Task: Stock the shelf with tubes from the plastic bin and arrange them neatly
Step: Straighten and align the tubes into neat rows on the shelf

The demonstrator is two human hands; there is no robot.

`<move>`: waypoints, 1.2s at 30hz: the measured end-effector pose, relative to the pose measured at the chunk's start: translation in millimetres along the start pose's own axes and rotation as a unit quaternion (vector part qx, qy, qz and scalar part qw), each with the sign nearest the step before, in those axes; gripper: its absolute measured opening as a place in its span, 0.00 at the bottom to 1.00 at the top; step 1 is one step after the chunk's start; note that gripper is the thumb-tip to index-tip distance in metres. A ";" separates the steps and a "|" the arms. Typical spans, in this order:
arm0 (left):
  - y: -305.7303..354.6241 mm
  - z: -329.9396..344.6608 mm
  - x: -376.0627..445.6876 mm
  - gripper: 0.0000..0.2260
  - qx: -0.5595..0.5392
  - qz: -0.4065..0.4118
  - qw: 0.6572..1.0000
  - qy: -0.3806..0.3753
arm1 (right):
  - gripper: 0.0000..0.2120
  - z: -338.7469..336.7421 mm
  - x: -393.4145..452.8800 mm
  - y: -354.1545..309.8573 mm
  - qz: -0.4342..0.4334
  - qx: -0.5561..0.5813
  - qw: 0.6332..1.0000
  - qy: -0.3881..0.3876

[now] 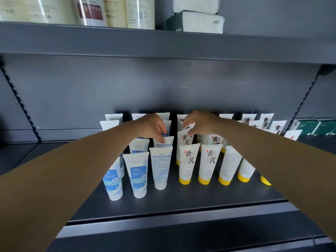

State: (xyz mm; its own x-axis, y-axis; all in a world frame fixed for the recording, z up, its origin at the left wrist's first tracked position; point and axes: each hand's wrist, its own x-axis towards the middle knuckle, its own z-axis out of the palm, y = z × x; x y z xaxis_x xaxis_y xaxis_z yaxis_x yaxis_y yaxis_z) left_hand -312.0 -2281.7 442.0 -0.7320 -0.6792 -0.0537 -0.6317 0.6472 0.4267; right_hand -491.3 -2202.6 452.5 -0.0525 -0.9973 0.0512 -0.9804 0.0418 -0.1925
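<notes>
Several tubes stand cap-down in rows on the dark grey shelf (pixel 181 199). Blue-and-white tubes (pixel 137 176) fill the left columns; white tubes with yellow caps (pixel 188 164) fill the right ones. My left hand (pixel 153 127) reaches into the blue rows and pinches the top edge of a second-row blue-and-white tube (pixel 166 141). My right hand (pixel 199 124) reaches in beside it and pinches the top of a yellow-capped tube (pixel 184 140) in the second row. The plastic bin is out of view.
An upper shelf (pixel 163 44) hangs overhead with large bottles (pixel 112 11) and tissue packs (pixel 196 20). Green-and-white boxes (pixel 312 127) sit on the neighbouring shelf at the right. Bare shelf surface lies in front of the front tube row and to the left.
</notes>
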 end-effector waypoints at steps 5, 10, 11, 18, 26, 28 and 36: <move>1.7 6.6 7.9 0.14 0.027 0.008 0.999 -0.024 | 0.19 11.5 17.9 0.7 -0.032 -0.023 0.998 -0.053; 0.2 8.7 15.6 0.10 0.049 0.009 0.998 -0.025 | 0.16 15.4 25.2 4.4 -0.038 -0.032 0.995 -0.083; -0.2 8.5 16.6 0.10 0.052 0.009 0.998 -0.023 | 0.15 15.7 26.1 4.6 -0.039 -0.031 0.995 -0.085; -3.7 10.6 19.6 0.10 0.066 0.003 0.998 0.008 | 0.09 20.2 32.6 6.9 -0.043 -0.046 0.995 -0.072; -1.2 17.4 22.4 0.12 0.078 -0.007 0.996 0.052 | 0.05 19.8 27.1 14.9 -0.021 -0.048 0.997 -0.053; -2.0 19.5 23.5 0.13 0.079 -0.011 0.995 0.064 | 0.12 20.1 26.1 18.4 -0.019 -0.058 0.997 -0.052; -5.9 7.1 21.0 0.17 0.004 0.041 0.998 0.039 | 0.23 16.2 18.4 20.2 -0.014 -0.041 0.998 -0.049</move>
State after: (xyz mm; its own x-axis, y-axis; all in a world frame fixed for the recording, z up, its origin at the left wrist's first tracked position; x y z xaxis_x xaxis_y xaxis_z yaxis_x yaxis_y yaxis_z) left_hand -325.5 -2297.3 431.9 -0.7589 -0.6492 0.0516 -0.5734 0.7037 0.4196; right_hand -509.0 -2221.1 433.7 -0.0106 -0.9991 -0.0417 -0.9936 0.0151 -0.1115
